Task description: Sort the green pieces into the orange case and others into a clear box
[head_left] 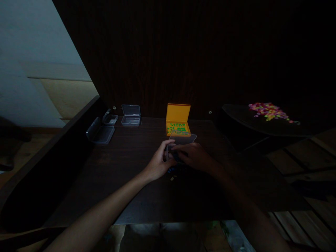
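My left hand (160,161) is wrapped round the left side of a clear plastic box (183,138), whose see-through lid stands raised. Over the box's inside, my right hand (193,155) has its fingers bent and pressed together; what they hold, if anything, is hidden. Dark bluish items (176,169) show beneath the hands, too dim to name. A small pale piece (172,178) lies on the dark wooden table just below them. Right behind the clear box stands an open yellow box (178,112) with green spots on its inside.
Several open clear plastic boxes stand at the back left, one of them (131,120) against the back panel. A raised dark side board (52,154) borders the table's left. On a dark surface at the right lies a bunch of colourful flowers (270,111).
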The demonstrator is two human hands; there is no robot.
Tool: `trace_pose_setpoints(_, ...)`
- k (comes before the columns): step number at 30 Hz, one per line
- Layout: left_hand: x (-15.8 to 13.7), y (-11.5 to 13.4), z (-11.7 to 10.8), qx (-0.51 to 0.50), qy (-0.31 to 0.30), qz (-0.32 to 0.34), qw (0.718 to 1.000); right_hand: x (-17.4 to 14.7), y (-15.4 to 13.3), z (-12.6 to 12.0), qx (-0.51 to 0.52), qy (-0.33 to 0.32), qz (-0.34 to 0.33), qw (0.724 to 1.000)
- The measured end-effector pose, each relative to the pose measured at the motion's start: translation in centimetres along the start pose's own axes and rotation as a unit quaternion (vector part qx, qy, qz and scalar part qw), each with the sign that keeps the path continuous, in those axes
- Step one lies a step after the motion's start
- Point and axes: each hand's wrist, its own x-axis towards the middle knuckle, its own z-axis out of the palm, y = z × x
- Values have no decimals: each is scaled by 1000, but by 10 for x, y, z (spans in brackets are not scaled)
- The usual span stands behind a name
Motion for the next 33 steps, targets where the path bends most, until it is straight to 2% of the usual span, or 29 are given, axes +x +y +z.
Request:
trace_pose_setpoints(14, 2, 1, -2, -30, 9, -9, 999, -3, 5, 1, 9, 34, -3, 999)
trace_pose_setpoints(19, 2, 4, -3, -24, 14, -3, 1000, -6, 9, -8, 33, 59, -3, 998)
trace_pose_setpoints(25, 3, 7, -5, -24, 22, 8, 999, -19, 19, -25, 79, 23, -17, 996)
trace_pose_setpoints(33, 4, 8, -7, -25, 35, 21, 999, -20, 18, -22, 71, 2, -22, 997)
